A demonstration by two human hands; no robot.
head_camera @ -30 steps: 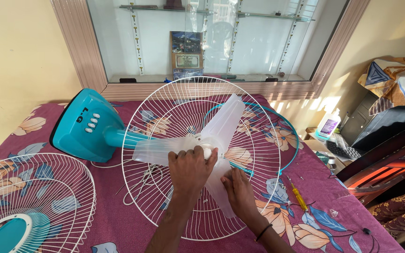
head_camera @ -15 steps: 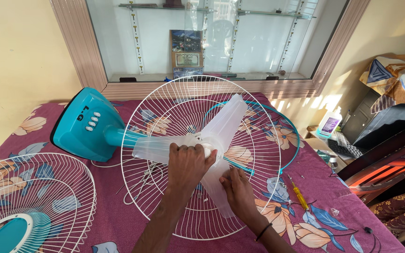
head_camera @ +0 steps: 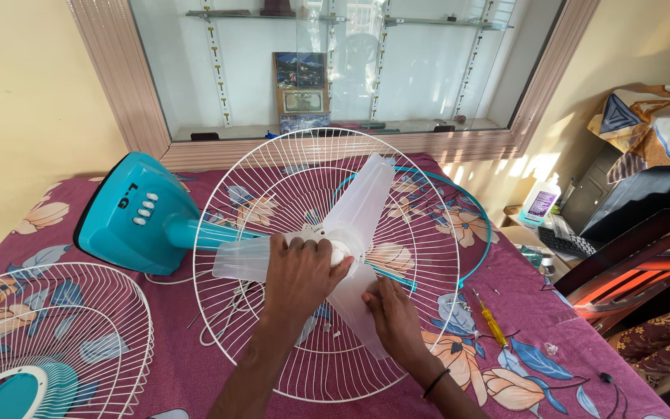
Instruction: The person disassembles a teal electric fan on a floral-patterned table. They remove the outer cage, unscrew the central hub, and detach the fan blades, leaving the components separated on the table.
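The white hub cap (head_camera: 340, 252) at the centre of the translucent fan blade (head_camera: 350, 233) is clasped by the left hand (head_camera: 298, 273), fingers wrapped tight for turning. Just beside that grip, one blade lobe is pressed flat by the right hand (head_camera: 393, 314), so the blade is kept from spinning inside the white rear guard (head_camera: 219, 202).

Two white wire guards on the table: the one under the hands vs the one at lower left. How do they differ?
The guard under the hands is mounted on the teal fan, with the translucent blade over it; the lower-left guard lies loose on the cloth. The mounted one shows whole; the loose one is cut off by the frame. The loose one has a teal centre disc. Both are round white wire.
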